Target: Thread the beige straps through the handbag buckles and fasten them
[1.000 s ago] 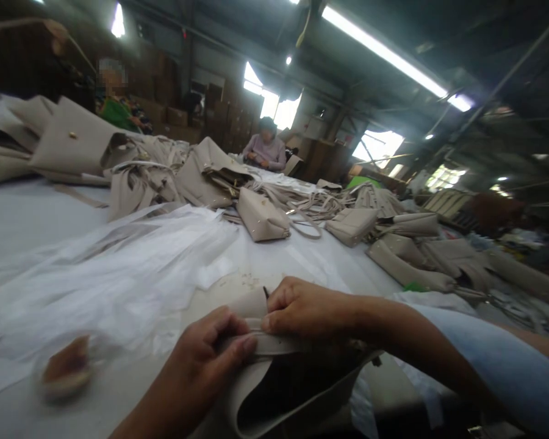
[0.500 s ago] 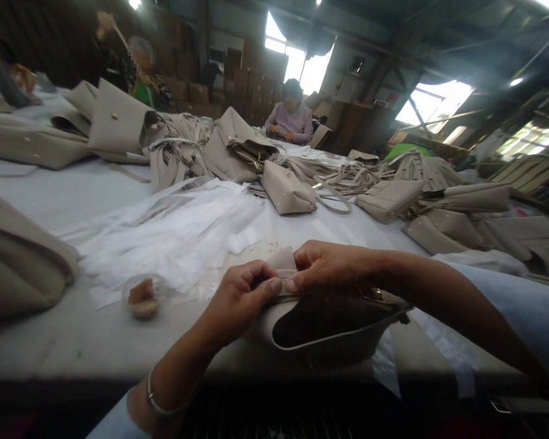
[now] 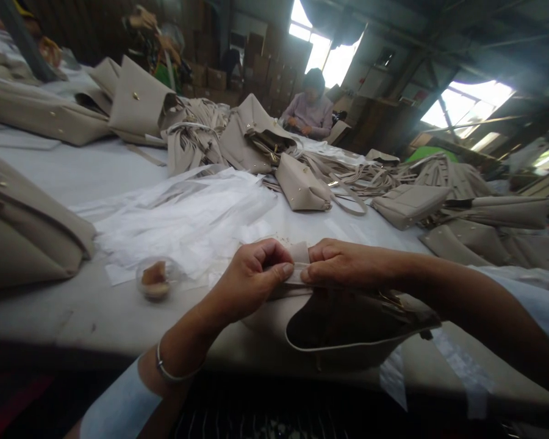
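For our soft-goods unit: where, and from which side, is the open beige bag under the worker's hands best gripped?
Probably take the beige bag by its top rim from above, as the left hand and right hand do. It lies on its side, mouth towards the wearer, so the rim offers a thin edge to pinch.

A long pale counter (image 3: 64,177) runs deep into a dim workshop. Daylight comes in through a bright window (image 3: 322,52) in the far wall and a second window (image 3: 469,100) on the right. Stacked cardboard boxes (image 3: 217,79) line the back wall under a dark, beamed roof. A person (image 3: 308,110) sits at the counter's far end.
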Demonstrator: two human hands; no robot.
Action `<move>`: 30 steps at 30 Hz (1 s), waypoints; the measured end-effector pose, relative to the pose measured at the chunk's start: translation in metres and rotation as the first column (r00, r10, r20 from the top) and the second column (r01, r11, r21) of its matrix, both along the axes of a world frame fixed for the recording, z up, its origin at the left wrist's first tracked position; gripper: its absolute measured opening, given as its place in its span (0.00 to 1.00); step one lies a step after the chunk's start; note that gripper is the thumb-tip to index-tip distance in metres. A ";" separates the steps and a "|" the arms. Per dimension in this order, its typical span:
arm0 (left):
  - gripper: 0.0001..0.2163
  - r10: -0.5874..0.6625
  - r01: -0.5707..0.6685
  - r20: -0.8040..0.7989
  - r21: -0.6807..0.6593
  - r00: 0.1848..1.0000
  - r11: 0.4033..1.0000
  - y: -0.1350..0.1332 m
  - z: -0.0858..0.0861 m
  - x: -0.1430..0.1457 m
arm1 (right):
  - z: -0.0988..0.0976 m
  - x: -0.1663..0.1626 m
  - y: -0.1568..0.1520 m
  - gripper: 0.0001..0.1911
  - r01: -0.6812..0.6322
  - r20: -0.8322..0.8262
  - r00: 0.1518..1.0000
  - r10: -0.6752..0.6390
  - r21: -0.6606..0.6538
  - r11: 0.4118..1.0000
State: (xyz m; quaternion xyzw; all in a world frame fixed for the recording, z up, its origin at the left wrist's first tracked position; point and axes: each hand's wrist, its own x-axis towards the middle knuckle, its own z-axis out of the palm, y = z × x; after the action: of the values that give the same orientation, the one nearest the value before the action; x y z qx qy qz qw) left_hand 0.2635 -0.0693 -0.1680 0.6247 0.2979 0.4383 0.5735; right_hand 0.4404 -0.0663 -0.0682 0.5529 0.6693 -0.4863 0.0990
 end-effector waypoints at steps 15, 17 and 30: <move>0.06 -0.008 0.008 -0.029 -0.005 1.000 1.000 -0.005 -0.010 0.004 | -0.002 -0.001 -0.001 0.15 -0.034 0.082 0.996 0.029 0.063 0.997; 0.05 0.009 -0.007 -0.048 0.031 0.999 0.999 -0.006 -0.009 0.005 | -0.002 0.000 -0.001 0.16 -0.115 0.079 0.991 0.108 0.091 0.989; 0.01 0.114 -0.087 -0.138 0.190 0.984 0.978 -0.013 -0.014 0.010 | -0.010 0.001 -0.003 0.14 -0.075 0.103 0.993 0.061 0.134 0.988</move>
State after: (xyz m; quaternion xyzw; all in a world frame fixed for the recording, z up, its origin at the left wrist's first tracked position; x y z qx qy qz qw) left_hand 0.2730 -0.0821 -0.1819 0.6897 0.3296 0.4446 0.4670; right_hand 0.4414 -0.0698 -0.0779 0.5585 0.7142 -0.4074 0.1099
